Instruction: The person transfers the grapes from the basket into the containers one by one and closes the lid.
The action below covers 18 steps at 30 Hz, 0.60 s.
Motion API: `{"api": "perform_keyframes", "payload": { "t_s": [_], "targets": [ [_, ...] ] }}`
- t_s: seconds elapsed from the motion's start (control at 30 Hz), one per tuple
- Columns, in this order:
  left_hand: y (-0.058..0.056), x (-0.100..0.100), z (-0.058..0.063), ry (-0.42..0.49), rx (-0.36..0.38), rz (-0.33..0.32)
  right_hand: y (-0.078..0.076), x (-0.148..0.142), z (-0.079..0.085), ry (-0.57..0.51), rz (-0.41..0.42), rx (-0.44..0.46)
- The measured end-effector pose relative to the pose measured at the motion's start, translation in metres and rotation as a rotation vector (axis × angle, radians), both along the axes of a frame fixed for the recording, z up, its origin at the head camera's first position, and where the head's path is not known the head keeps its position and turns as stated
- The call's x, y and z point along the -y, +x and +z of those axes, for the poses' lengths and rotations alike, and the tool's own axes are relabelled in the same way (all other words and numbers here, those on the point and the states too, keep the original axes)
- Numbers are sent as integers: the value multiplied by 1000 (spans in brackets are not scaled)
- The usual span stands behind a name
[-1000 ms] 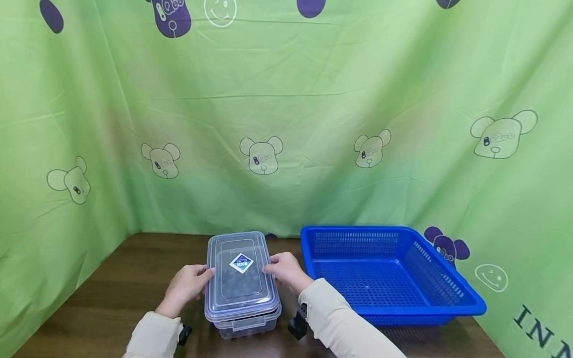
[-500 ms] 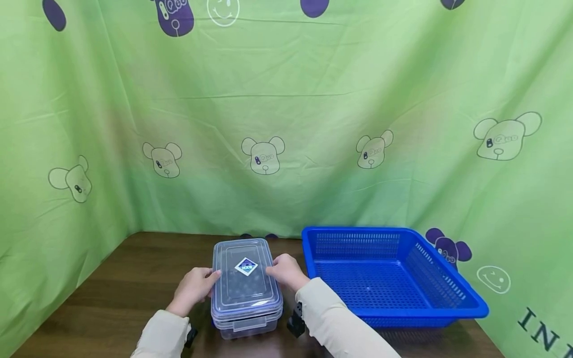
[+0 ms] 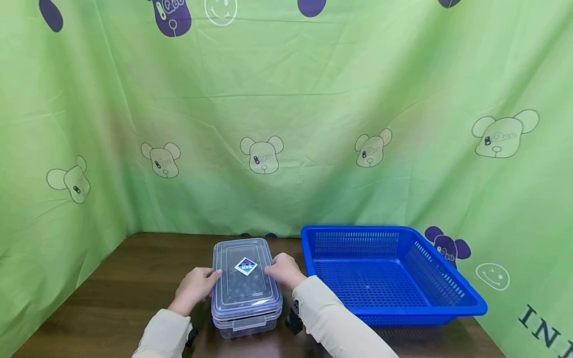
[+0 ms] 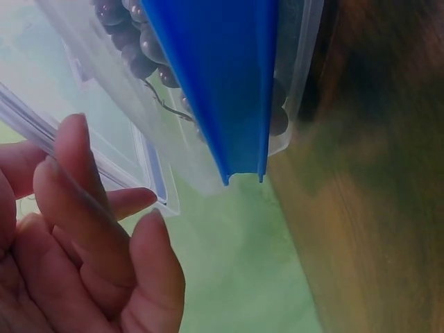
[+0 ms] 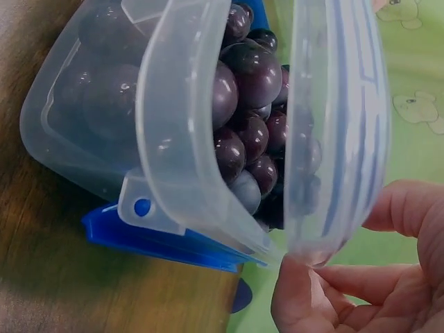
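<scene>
A clear plastic food container [image 3: 248, 328] stands on the table with dark purple grapes [image 5: 253, 135] heaped inside. Over it is its clear lid [image 3: 246, 293], which bears a diamond-shaped sticker. Grapes show in a gap between lid and container rim in the right wrist view. My left hand [image 3: 193, 287] pinches the lid's left edge, thumb on top. At the right edge, my right hand [image 3: 286, 271] grips the lid the same way. Blue side latches hang from the container: one latch [image 4: 229, 90] near my left hand, another latch [image 5: 159, 243] on the right hand's side.
A large blue plastic basket [image 3: 465, 303] with slotted walls sits on the right of the brown wooden table [image 3: 112, 298]. Green printed cloth [image 3: 313, 199] hangs behind and along both sides.
Both hands have brought the lid slightly to the right and down toward me over the container. In the last half second lid and hands have barely moved.
</scene>
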State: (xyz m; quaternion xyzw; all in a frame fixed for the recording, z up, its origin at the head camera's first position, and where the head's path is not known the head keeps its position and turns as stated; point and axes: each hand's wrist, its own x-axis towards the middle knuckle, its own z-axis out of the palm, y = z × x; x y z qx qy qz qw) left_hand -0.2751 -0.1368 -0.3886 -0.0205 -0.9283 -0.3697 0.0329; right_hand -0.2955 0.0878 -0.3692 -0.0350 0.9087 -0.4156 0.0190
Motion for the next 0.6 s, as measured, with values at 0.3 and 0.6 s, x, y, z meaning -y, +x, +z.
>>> {"api": "perform_keyframes", "payload": {
  "t_s": [0.3, 0.6],
  "targets": [
    [0, -1, 1, -44, 16, -8, 1, 4, -1, 66, -7, -39],
    [1, -1, 0, -63, 26, -15, 6, 7, -3, 93, -19, -45]
  ]
}}
